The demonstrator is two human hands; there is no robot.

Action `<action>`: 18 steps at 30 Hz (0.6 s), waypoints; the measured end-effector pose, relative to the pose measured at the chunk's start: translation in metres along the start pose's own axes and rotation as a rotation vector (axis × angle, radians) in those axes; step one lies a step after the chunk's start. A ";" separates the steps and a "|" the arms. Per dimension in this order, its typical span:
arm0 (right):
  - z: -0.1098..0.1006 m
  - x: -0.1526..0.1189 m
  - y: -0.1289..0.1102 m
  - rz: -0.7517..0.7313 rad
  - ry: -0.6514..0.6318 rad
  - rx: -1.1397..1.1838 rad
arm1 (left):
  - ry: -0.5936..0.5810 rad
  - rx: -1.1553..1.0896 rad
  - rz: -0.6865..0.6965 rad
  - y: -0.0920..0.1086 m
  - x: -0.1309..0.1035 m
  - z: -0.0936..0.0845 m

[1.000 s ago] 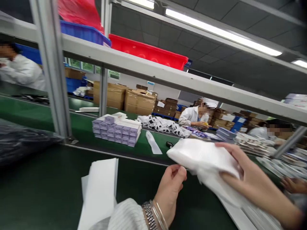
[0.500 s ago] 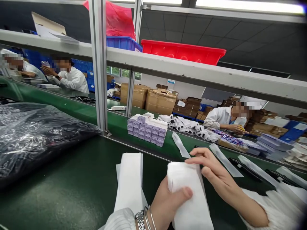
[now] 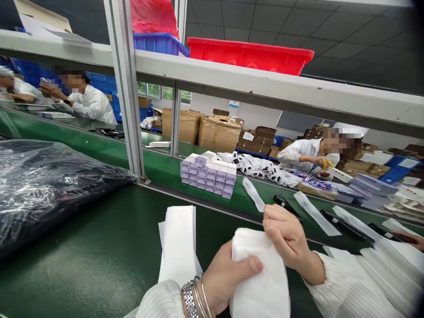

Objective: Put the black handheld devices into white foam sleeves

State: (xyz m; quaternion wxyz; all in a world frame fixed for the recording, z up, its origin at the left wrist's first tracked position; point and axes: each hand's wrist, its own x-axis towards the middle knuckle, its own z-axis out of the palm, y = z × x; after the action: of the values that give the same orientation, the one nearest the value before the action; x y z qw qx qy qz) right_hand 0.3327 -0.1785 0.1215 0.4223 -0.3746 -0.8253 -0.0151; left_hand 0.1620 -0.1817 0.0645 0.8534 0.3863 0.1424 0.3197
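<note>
My left hand (image 3: 228, 276) grips a thick stack of thin white sleeves (image 3: 261, 282), thumb pressed across the front. My right hand (image 3: 286, 236) is closed at the stack's upper right corner, its fingers curled over the edge; the fingertips are partly hidden. Left of the hands, a second pile of white sleeves (image 3: 179, 243) lies on the green table (image 3: 99, 247). Beyond the stack, single translucent white sleeves (image 3: 316, 214) and black devices (image 3: 344, 225) lie in a row on the green belt.
A plastic-wrapped dark bundle (image 3: 49, 190) covers the left side. Small purple-and-white boxes (image 3: 208, 174) are stacked on the belt near a metal post (image 3: 127, 88). Overhead, a shelf carries a red bin (image 3: 248, 55). Co-workers in white sit across; another person's hand (image 3: 410, 238) shows at right.
My right hand has gone from spread fingers to a closed grip at the stack's corner. The view has shifted slightly. Another person's hand has appeared at the right edge.
</note>
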 end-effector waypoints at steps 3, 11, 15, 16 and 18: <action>-0.003 -0.003 0.004 0.033 0.134 0.036 | 0.066 -0.038 0.005 0.003 0.000 0.000; -0.010 -0.023 0.011 0.358 0.098 0.286 | 0.442 -0.112 0.158 0.045 -0.010 -0.016; 0.012 -0.019 -0.005 0.158 -0.089 0.385 | 0.437 -0.089 0.208 0.052 -0.014 -0.016; 0.018 -0.017 -0.008 0.119 -0.109 0.387 | 0.445 -0.094 0.212 0.052 -0.015 -0.017; 0.026 -0.015 -0.012 0.079 -0.145 0.337 | 0.496 -0.118 0.212 0.053 -0.018 -0.018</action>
State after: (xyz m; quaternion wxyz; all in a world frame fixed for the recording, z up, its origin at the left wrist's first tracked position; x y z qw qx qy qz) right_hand 0.3128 -0.1869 0.0979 0.4185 -0.3309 -0.8291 0.1672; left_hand 0.1169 -0.1574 0.0925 0.7752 0.2585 0.2870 0.4999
